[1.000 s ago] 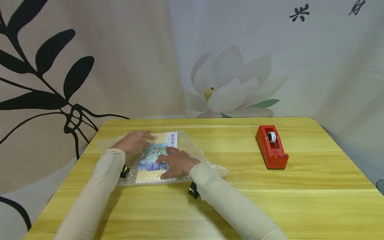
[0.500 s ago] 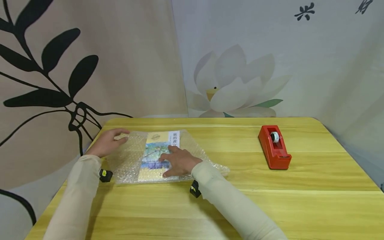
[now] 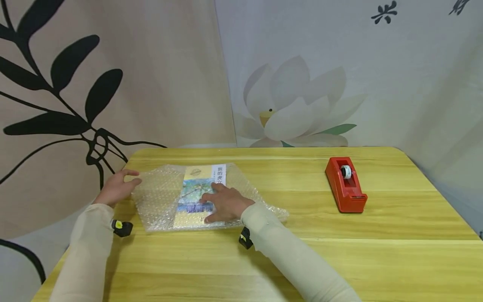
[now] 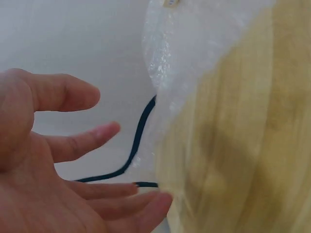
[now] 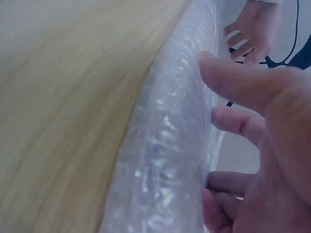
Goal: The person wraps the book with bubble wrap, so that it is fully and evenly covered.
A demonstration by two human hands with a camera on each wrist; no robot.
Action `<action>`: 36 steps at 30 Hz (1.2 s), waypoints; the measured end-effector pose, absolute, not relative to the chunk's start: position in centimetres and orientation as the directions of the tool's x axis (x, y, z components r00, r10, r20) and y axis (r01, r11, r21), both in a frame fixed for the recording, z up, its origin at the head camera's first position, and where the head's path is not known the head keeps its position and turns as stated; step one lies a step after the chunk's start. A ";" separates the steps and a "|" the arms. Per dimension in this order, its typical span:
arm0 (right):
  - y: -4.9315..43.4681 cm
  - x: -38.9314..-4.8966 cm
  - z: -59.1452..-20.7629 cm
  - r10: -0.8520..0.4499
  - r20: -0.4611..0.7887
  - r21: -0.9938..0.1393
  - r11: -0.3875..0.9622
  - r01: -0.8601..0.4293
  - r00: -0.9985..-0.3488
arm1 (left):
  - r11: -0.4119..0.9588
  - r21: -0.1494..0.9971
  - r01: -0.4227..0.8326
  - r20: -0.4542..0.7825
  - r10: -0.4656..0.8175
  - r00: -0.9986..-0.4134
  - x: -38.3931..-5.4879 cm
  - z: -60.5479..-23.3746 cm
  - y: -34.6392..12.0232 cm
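Observation:
A book (image 3: 196,195) with a blue and yellow cover lies flat on the table under bubble wrap (image 3: 158,201), which spreads out to its left and right. My right hand (image 3: 226,203) rests on the wrapped book with fingers spread; in the right wrist view its fingertips touch the bubble wrap (image 5: 160,145). My left hand (image 3: 117,186) is at the left end of the wrap, near the table's left edge. The left wrist view shows that hand (image 4: 73,155) with loosely extended fingers and nothing between them, beside the wrap's edge (image 4: 180,48).
A red tape dispenser (image 3: 345,186) with a small roll of tape stands at the right on the wooden table (image 3: 302,260). Behind the table hangs a printed curtain (image 3: 181,84) with dark leaves and a pale lotus.
My left hand has moved left, off the wrapped book to beyond the wrap's left end, uncovering that part of the wrap. My right hand has stayed on the book.

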State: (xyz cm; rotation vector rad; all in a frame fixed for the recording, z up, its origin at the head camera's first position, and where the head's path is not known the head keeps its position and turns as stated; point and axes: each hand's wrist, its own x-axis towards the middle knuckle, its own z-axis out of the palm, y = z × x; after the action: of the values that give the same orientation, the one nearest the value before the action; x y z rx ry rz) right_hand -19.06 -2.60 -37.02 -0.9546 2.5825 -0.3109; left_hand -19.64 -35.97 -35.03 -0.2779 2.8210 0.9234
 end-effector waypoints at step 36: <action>-2.2 -18.9 -37.0 -0.668 -0.258 -0.356 0.737 -0.574 -0.698 | 0.753 0.655 -0.060 0.068 -0.138 -0.988 -17.6 -32.5 -32.0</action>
State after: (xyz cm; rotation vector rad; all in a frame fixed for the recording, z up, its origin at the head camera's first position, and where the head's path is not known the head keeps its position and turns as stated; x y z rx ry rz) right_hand -18.91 -2.23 -37.01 -0.9568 2.5690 -0.3520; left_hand -17.63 -31.96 -32.46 -0.1728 3.0461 1.1321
